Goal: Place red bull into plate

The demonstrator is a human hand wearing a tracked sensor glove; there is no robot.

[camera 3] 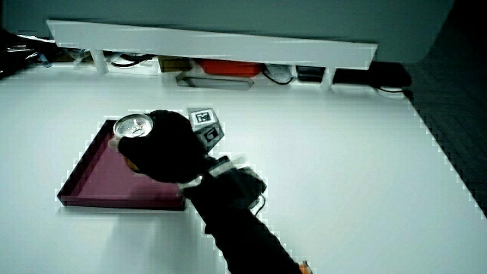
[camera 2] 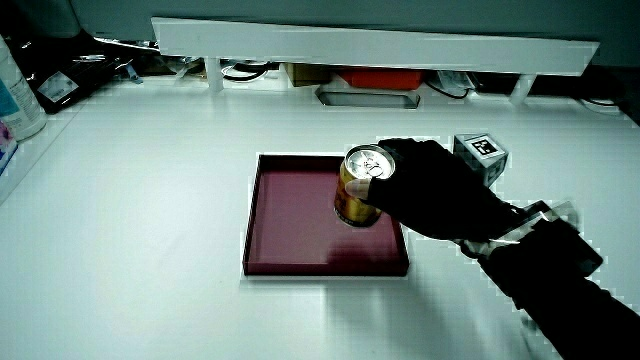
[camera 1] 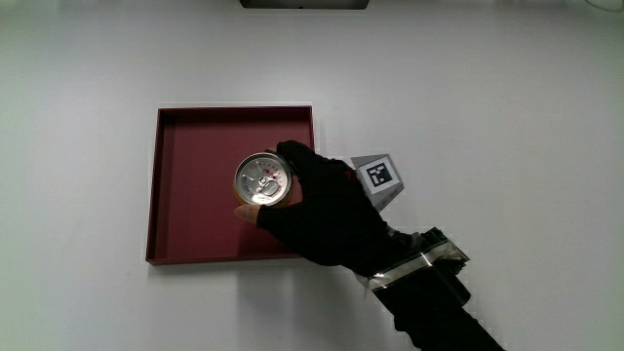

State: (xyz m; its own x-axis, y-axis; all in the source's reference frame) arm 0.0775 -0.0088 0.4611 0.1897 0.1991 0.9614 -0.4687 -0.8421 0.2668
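Observation:
A dark red square plate [camera 1: 190, 146] with a low rim lies on the white table; both side views show it too [camera 2: 290, 215] [camera 3: 95, 179]. A gold can with a silver top [camera 1: 264, 180] stands upright inside the plate [camera 2: 355, 195] [camera 3: 132, 128]. The hand [camera 1: 317, 210] in its black glove is wrapped around the can's side, with the patterned cube [camera 1: 378, 175] on its back. The forearm reaches from the hand toward the person. I cannot tell whether the can's base touches the plate floor.
A low white partition [camera 2: 370, 45] runs along the table's edge farthest from the person, with cables and small items under it. A bottle [camera 2: 15, 95] stands at the table's edge in a side view.

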